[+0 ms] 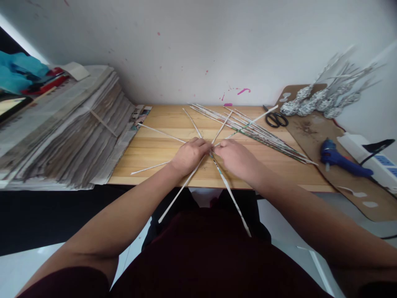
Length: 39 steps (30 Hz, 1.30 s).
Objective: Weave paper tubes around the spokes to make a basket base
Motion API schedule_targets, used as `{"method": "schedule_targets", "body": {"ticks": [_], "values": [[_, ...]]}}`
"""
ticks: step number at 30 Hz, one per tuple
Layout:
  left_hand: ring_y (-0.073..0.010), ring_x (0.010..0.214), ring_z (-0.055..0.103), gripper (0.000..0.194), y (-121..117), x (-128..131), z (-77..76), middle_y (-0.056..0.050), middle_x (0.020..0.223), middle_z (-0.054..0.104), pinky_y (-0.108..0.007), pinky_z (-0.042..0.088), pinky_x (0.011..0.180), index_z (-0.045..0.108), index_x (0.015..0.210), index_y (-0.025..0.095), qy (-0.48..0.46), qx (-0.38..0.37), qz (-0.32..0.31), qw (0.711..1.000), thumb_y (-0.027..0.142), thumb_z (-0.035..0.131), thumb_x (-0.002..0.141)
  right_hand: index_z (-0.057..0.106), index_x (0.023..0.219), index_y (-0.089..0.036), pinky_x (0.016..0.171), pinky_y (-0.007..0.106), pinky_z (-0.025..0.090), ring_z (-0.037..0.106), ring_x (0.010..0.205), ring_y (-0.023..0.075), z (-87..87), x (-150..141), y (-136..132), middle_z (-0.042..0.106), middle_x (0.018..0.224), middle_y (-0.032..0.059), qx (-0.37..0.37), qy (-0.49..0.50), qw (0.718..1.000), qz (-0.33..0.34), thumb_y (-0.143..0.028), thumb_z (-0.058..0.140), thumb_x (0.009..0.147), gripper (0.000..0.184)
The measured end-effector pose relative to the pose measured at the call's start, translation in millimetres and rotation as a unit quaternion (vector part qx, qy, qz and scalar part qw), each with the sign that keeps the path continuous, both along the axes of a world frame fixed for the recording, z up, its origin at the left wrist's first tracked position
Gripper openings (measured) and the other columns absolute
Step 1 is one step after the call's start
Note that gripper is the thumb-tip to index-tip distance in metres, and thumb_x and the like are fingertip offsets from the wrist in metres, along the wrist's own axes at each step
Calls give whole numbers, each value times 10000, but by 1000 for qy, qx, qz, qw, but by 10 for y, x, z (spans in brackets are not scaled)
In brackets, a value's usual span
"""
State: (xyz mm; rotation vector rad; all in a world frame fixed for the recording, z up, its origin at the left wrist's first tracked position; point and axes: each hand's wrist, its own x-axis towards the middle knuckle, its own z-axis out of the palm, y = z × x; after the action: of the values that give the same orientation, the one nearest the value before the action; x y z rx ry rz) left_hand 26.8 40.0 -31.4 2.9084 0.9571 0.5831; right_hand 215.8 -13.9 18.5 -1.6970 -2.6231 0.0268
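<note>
Rolled paper sticks (pixel 229 190) spread outward like spokes from a crossing point on the wooden table. My left hand (pixel 192 152) is closed over the left side of that crossing, its fingertips on the sticks. Close against it, my right hand (pixel 231 154) pinches the sticks from the right side. The fingertips of both hands nearly meet, and they hide the centre where the sticks cross. Two spokes reach over the front table edge toward my body; others point to the back and to the left.
Loose paper sticks (pixel 263 138) lie in a bundle behind my right hand, near black scissors (pixel 276 120). On the right are a cardboard sheet (pixel 313 153), a blue glue gun (pixel 341 159), a power strip (pixel 372 153) and foil-like bundles (pixel 319 101). Tall newspaper stacks (pixel 93 132) stand left.
</note>
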Motion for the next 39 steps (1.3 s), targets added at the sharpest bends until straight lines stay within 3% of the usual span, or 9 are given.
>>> {"method": "schedule_targets", "body": {"ticks": [10,16,20,25,28,32,39], "values": [[-228,1071,561,262,-62,52,32,-88,1135,658,-361,504,967,681,1190,186,36,2,32,999,235,490,1017,730,974,-130,810,332,414,618,918,236,-93,-51,-26,702,964,134,-2,61,997,-42,-54,430,911,316],[-228,1029,588,210,-119,115,88,-102,1105,649,-346,525,909,711,1071,166,44,-14,81,996,202,519,993,720,1049,-142,778,319,422,628,905,231,-80,-82,-51,681,1000,129,-18,77,994,-73,-253,527,956,241],[-242,1008,617,206,-123,98,125,-119,1047,656,-372,532,922,731,1027,144,20,-33,107,994,215,545,975,732,1099,-200,720,313,397,605,827,207,-151,-71,-6,642,975,98,-4,75,994,-77,-154,476,937,306],[-205,985,656,209,-66,-90,169,-88,1043,682,-336,540,931,742,1081,173,-85,-73,73,991,185,593,935,739,1177,-235,752,316,397,568,816,204,-214,29,130,617,976,89,11,87,994,-61,-132,435,930,405],[-201,957,667,207,-15,-228,182,-75,1007,706,-337,548,912,748,1078,183,-136,-56,66,987,233,599,943,725,1238,-255,787,311,403,555,857,210,-239,88,231,617,967,83,23,95,994,-46,-92,428,910,472],[-211,972,666,231,33,-289,143,-85,1025,734,-368,542,940,748,1063,167,-121,-24,40,992,219,541,975,733,1231,-270,843,325,409,545,942,234,-306,122,372,640,990,82,44,104,993,-35,-68,422,907,493],[-221,1077,617,295,137,-144,0,-114,1183,684,-393,523,997,672,1217,163,-44,26,30,998,197,460,1015,737,1231,-284,885,343,422,535,959,234,-391,112,494,662,1010,68,62,122,991,3,-52,442,905,497]]}}
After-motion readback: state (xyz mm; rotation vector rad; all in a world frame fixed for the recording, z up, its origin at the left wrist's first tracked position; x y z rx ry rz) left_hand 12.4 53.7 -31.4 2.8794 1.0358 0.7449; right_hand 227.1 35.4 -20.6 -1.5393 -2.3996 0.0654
